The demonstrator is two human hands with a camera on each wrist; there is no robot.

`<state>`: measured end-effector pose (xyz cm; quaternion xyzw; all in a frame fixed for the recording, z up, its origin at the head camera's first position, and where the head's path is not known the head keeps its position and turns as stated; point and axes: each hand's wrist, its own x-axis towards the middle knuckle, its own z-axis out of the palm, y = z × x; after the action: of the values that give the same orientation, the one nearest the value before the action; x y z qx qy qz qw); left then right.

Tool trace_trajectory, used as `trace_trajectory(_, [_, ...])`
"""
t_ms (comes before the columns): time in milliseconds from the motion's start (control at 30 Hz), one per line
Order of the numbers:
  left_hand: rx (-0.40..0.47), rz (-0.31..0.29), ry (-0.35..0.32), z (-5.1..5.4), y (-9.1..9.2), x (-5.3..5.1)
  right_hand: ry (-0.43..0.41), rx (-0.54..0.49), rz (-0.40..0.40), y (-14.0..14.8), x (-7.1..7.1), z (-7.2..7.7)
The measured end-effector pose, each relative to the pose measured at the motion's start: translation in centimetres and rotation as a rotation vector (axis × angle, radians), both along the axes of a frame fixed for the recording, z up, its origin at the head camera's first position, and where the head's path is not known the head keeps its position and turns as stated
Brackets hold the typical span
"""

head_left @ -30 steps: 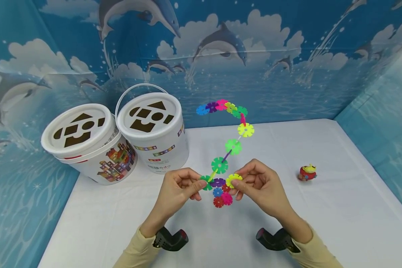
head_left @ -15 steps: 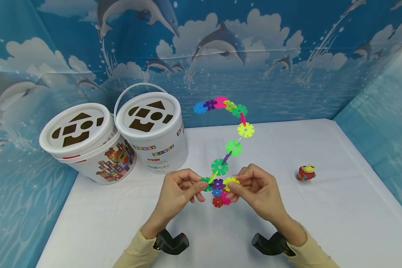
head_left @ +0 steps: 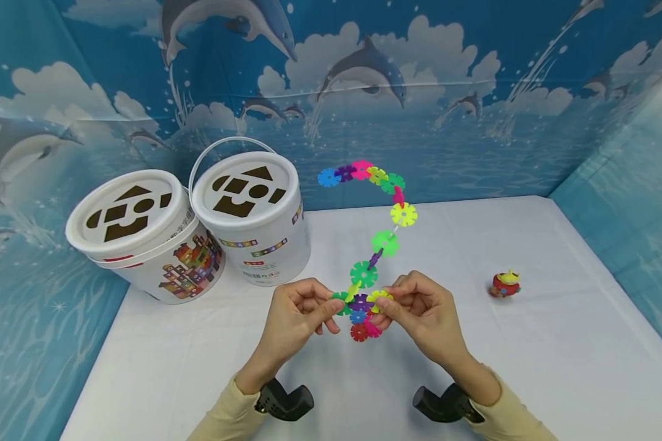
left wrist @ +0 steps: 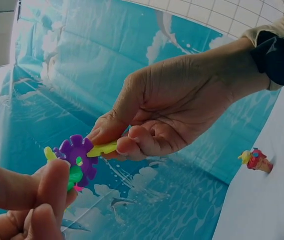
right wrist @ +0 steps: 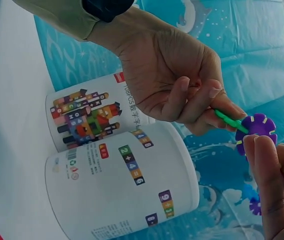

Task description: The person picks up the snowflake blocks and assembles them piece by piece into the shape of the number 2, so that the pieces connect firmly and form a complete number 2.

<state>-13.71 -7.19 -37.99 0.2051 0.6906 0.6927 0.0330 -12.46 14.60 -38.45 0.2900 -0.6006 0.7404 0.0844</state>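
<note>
In the head view, my left hand pinches a green notched disc between thumb and finger. Opposite it, my right hand pinches a yellow notched disc. Joined between the two is a purple snowflake disc, seen face-on in the left wrist view. From the green side a chain of linked discs climbs away, through another green disc and a yellow one, then curls left to a blue disc. Below the purple disc hang blue, pink and red discs, partly covered by right fingers.
Two white lidded buckets with shape cutouts stand at the back left, one leaning. A small red and yellow toy figure sits on the white table to the right. A dolphin-print cloth hangs behind.
My right hand has shifted slightly left and down, bringing the yellow disc closer to the purple one. The purple disc has tilted, and the chain's top has drifted a little left. Both pinches continue.
</note>
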Motion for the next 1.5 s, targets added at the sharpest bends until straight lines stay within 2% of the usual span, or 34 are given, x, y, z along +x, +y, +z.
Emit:
trace_trajectory(167, [0.003, -0.006, 0.005, 0.0, 0.0, 0.0, 0.023, -0.007, 0.027, 0.3, -0.3, 0.1])
trace_trajectory(233, [0.000, -0.008, 0.013, -0.1, 0.0, -0.1, 0.009, 0.017, 0.024, 0.5, -0.4, 0.2])
trace_trajectory(433, [-0.005, -0.007, 0.026, 0.0, -0.1, -0.1, -0.045, 0.131, -0.034, 1.2, -0.7, 0.2])
trace_trajectory(633, [0.003, -0.001, 0.036, 0.0, -0.4, -0.4, -0.053, 0.144, -0.086, 2.0, -1.8, -0.1])
trace_trajectory(700, [0.004, 0.004, 0.032, 0.1, -0.4, -0.5, -0.086, 0.171, -0.098, 2.2, -2.4, -0.7])
trace_trajectory(800, [0.002, 0.002, 0.029, 0.1, -0.4, -0.5, -0.164, 0.327, -0.082, 2.4, -3.2, -2.1])
trace_trajectory(900, [0.000, 0.001, 0.022, 0.1, -0.5, -0.5, -0.220, 0.603, -0.043, 2.2, -3.8, -4.3])
trace_trajectory(1000, [0.003, -0.005, 0.022, 0.1, -0.5, -0.5, -0.174, 0.885, -0.012, 1.6, -3.9, -6.7])
trace_trajectory(1100, [0.008, -0.008, 0.021, 0.1, -0.5, -0.5, -0.098, 1.076, -0.038, 0.8, -3.8, -8.4])
trace_trajectory(1167, [0.010, -0.009, 0.020, 0.1, -0.5, -0.4, -0.071, 1.148, -0.062, 0.4, -3.6, -9.1])
trace_trajectory(1267, [0.011, -0.010, 0.016, 0.1, -0.5, -0.4, -0.073, 1.191, -0.089, 0.0, -3.4, -9.5])
trace_trajectory(1500, [0.019, -0.012, 0.016, 0.1, -0.5, -0.4, -0.093, 1.203, -0.113, -0.4, -3.4, -9.8])
